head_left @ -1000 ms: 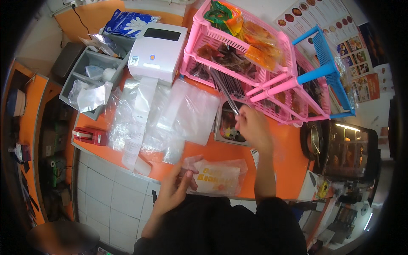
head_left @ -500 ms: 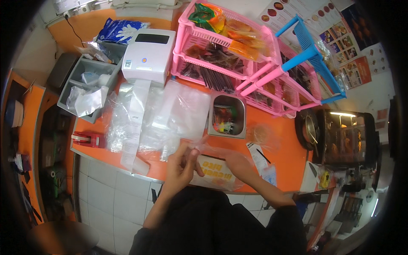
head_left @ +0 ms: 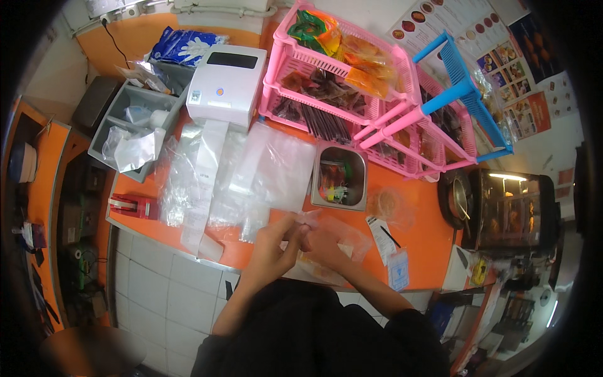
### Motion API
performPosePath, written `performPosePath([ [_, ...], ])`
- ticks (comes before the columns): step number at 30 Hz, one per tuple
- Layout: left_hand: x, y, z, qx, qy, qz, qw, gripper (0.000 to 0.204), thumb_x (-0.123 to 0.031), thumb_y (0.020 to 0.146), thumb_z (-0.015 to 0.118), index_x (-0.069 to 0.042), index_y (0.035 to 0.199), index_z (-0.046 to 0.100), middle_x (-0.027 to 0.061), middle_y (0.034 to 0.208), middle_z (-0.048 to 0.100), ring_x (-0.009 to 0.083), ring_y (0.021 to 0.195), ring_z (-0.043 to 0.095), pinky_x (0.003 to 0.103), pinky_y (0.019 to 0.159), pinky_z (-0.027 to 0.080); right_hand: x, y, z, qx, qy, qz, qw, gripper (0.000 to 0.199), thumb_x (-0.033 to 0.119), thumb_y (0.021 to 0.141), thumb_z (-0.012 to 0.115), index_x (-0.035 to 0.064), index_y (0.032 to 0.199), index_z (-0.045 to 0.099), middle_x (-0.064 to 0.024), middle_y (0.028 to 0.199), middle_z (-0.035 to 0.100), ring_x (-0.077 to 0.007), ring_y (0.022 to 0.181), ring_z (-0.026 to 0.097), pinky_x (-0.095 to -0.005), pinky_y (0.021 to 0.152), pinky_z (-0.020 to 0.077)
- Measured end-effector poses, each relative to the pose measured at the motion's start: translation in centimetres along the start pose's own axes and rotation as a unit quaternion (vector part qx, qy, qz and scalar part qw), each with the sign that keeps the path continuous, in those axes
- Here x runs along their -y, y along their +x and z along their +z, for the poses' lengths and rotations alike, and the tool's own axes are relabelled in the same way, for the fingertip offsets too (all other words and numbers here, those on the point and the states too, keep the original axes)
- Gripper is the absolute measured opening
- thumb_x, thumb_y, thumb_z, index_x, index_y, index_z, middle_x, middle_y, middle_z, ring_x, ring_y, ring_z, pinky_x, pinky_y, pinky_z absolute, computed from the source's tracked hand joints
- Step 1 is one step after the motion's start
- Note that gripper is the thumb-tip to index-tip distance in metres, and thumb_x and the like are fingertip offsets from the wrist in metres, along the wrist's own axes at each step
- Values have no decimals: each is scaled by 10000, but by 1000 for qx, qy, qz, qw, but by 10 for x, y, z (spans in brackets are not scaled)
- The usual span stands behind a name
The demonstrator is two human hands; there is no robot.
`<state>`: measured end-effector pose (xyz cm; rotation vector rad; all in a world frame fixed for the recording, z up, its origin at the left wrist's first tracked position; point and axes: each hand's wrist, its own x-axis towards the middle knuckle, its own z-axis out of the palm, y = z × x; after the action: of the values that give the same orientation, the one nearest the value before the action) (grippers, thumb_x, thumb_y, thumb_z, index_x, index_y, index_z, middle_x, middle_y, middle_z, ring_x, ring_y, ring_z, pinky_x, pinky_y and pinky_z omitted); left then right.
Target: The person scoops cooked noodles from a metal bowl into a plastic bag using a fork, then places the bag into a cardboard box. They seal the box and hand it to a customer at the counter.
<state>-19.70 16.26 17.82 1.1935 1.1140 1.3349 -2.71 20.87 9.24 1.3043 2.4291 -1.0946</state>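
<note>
My left hand [head_left: 275,246] is closed, thumb and fingers pinching the gathered edge of a clear plastic bag [head_left: 349,231]. Right beside it my right hand [head_left: 324,247] is closed on the same bag, so the two hands meet at the bunched plastic. Below them, at the counter's near edge, lies a pale package with yellow print [head_left: 320,271], seen through the plastic and mostly covered by my hands and forearms. A stack of flat clear bags [head_left: 276,166] lies just beyond my left hand.
Behind stand a white label printer [head_left: 225,85] with a long paper strip, pink basket racks [head_left: 352,107] and a steel container [head_left: 340,204]. A grey divided bin [head_left: 103,147] and red tape dispenser [head_left: 135,206] are left; a slip with a pen [head_left: 391,234] and a glass-fronted warmer [head_left: 512,207] are right.
My right hand has moved left to meet my left hand at the bag's edge. The plastic is now bunched between them, and the print on the package is mostly covered.
</note>
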Motion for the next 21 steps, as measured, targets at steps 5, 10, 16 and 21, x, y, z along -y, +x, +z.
performPosePath([
  [5,2,-8,-3,40,38,-6,998,112,-19,908,528,18,1005,569,99,817,636,138,608,635,247,549,486,-16,-5,15,-72,-52,-170,981,298,181,872,535,57,1138,583,-183,1054,619,-321,983,582,-445,880,423],
  [10,-14,-20,-20,14,-36,-115,993,127,-36,908,537,3,1019,586,98,787,627,155,611,644,270,559,492,27,8,-135,137,188,11,973,257,99,786,622,33,1034,613,-117,811,646,-315,838,631,-407,733,494],
  [16,-7,-36,-18,98,8,-112,989,131,-104,930,524,-59,1032,592,99,740,645,188,642,666,287,591,512,-46,236,-142,-245,-241,-173,923,329,-5,822,449,32,1129,561,-194,1168,532,-372,1097,497,-402,921,432],
  [21,8,-44,-29,118,-10,-160,980,150,-105,923,536,-45,1026,627,106,891,677,153,703,672,271,645,527,-128,348,-133,-235,-227,-256,910,369,47,808,469,121,1139,612,-135,1273,510,-323,1221,429,-423,1029,348],
])
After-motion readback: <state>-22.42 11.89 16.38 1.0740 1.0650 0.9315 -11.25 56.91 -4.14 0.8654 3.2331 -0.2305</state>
